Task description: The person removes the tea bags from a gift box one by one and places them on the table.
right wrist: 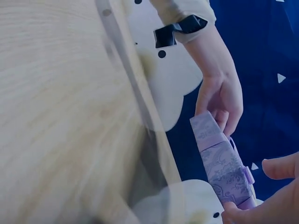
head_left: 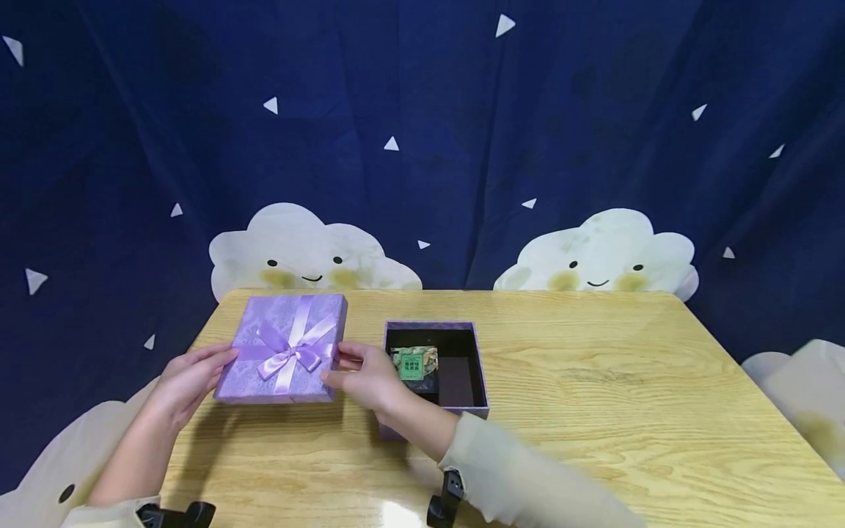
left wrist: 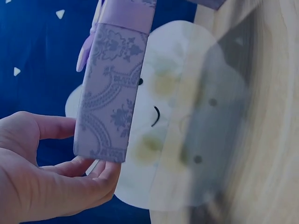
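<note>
A lavender gift box lid (head_left: 277, 345) with a damask pattern and a satin bow is held tilted above the left part of the table. At its left side my left hand (head_left: 188, 378) grips the edge, thumb on one face and fingers beneath in the left wrist view. My right hand (head_left: 371, 378) holds the lid's opposite side, near the bow's right end. Just right of that hand stands the purple box base (head_left: 481, 381), uncovered, its dark inside showing. A green and black packet (head_left: 414, 365) lies in its left part; my right forearm hides the front left corner.
The light wooden table (head_left: 594, 367) extends to the right of the box base. Behind it hangs a navy curtain (head_left: 422, 88) with smiling clouds and white triangles. Black wrist straps (head_left: 446, 499) sit at both cuffs.
</note>
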`<action>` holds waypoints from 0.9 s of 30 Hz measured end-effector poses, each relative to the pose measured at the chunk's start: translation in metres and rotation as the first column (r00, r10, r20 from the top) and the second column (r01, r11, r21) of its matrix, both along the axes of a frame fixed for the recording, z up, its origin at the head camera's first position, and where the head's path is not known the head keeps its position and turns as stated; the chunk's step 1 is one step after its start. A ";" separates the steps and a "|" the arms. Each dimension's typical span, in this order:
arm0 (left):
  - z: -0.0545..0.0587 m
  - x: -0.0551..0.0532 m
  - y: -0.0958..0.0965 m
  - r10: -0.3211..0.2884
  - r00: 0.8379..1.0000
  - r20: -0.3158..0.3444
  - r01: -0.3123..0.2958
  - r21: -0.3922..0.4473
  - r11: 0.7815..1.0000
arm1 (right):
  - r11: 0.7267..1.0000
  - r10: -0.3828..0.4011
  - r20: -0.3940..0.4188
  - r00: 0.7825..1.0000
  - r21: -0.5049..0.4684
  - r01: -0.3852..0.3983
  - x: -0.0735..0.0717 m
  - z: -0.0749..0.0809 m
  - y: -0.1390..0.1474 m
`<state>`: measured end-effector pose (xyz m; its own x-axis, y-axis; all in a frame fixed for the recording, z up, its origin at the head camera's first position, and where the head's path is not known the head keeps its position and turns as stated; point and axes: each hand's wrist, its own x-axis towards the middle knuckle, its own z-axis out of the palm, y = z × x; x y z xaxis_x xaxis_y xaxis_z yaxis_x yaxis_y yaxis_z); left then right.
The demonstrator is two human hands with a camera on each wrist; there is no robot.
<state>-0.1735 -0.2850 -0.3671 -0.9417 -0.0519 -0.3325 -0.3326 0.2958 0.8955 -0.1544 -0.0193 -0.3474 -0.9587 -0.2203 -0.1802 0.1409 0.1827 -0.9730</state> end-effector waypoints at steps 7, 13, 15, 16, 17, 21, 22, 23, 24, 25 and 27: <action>-0.013 0.003 -0.009 -0.019 0.999 0.045 0.023 -0.100 0.995 | 1.000 -0.012 -0.039 0.999 0.023 0.013 0.009 -0.014 -0.018; -0.018 0.004 -0.010 -0.047 0.998 0.035 0.053 -0.186 0.981 | 0.996 -0.032 -0.033 0.999 0.082 0.034 0.009 -0.022 -0.025; -0.020 0.003 -0.008 -0.057 0.998 0.024 0.061 -0.251 0.966 | 0.994 -0.036 -0.018 0.999 0.100 0.038 0.008 -0.024 -0.027; -0.021 0.003 -0.008 -0.064 0.998 0.020 0.067 -0.283 0.957 | 0.994 -0.040 -0.007 0.999 0.104 0.041 0.008 -0.025 -0.028; -0.021 0.003 -0.007 -0.068 0.998 0.018 0.070 -0.310 0.948 | 0.993 -0.043 0.001 0.999 0.106 0.042 0.007 -0.026 -0.030; -0.025 0.003 -0.003 -0.095 0.995 0.015 0.093 -0.401 0.911 | 0.991 -0.049 0.032 0.998 0.125 0.044 0.005 -0.030 -0.032; -0.026 0.003 -0.001 -0.099 0.995 0.015 0.096 -0.411 0.906 | 0.991 -0.052 0.040 0.998 0.124 0.046 0.005 -0.031 -0.033; -0.026 0.002 0.000 -0.100 0.995 0.011 0.095 -0.418 0.903 | 0.991 -0.052 0.045 0.998 0.128 0.046 0.004 -0.032 -0.033; -0.027 0.002 0.001 -0.101 0.995 0.005 0.093 -0.426 0.900 | 0.990 -0.052 0.051 0.997 0.136 0.045 0.004 -0.033 -0.032; -0.028 0.001 0.002 -0.102 0.995 -0.001 0.091 -0.430 0.898 | 0.990 -0.054 0.057 0.997 0.136 0.046 0.004 -0.034 -0.032; -0.030 0.000 0.004 -0.097 0.995 -0.017 0.080 -0.441 0.894 | 0.989 -0.058 0.070 0.996 0.137 0.048 0.003 -0.037 -0.032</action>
<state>-0.1734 -0.2807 -0.3968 -0.9606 -0.1005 -0.2592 -0.2552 0.6886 0.6788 -0.1519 -0.0515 -0.3844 -0.9514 -0.1380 -0.2752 0.2243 0.3017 -0.9266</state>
